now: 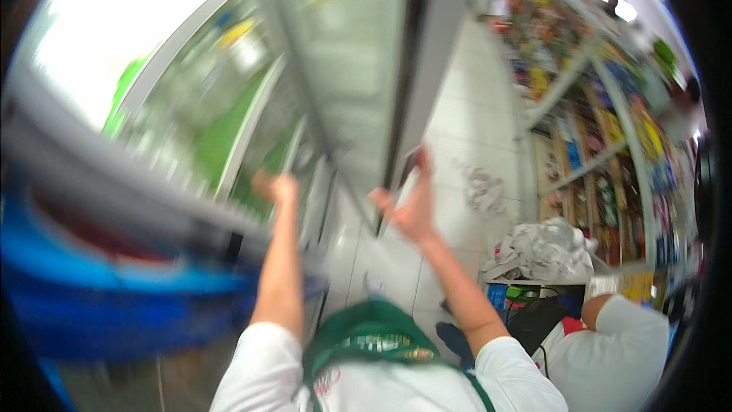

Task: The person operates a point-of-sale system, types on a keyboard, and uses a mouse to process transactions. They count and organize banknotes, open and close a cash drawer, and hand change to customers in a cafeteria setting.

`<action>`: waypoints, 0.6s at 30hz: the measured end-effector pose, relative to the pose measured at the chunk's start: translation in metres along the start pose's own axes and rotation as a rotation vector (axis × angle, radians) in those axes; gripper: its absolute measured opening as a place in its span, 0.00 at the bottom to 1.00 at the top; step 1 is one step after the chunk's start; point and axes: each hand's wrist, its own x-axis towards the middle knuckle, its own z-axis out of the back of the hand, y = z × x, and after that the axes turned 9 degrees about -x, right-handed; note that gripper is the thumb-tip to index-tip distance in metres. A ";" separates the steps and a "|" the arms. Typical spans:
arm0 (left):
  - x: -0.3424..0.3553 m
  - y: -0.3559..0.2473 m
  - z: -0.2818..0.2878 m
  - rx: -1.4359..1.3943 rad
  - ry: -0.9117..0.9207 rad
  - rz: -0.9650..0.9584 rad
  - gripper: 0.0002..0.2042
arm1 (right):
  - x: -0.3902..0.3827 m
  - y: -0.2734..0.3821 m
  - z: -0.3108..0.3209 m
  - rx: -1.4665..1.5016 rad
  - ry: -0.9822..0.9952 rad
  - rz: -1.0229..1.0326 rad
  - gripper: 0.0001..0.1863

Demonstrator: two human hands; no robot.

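The right hand is spread, thumb apart from the fingers, at the lower edge of a tall glass door; blur hides whether they touch. The door stands ajar between a cooler's green shelves and a white tiled floor. The left hand is near the shelves' front edge, too blurred to tell whether it grips anything. The door looks heavy and rigid, its pane likely slick and breakable; its grey frame seems the safest hold.
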 end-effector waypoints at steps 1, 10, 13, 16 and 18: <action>0.037 0.012 -0.023 0.017 0.057 0.266 0.29 | -0.002 -0.017 -0.006 -0.012 0.109 -0.222 0.60; 0.167 -0.025 -0.139 0.141 0.020 -0.375 0.26 | 0.047 -0.135 0.015 -0.041 0.089 -0.403 0.37; 0.137 -0.057 -0.153 0.129 0.052 -0.435 0.28 | 0.061 -0.141 0.019 -0.049 0.031 -0.373 0.34; 0.097 -0.070 -0.146 0.086 0.048 -0.504 0.30 | 0.062 -0.140 0.014 -0.068 0.016 -0.468 0.36; 0.067 -0.066 -0.129 0.035 0.057 -0.568 0.31 | 0.055 -0.135 0.007 -0.084 0.059 -0.462 0.38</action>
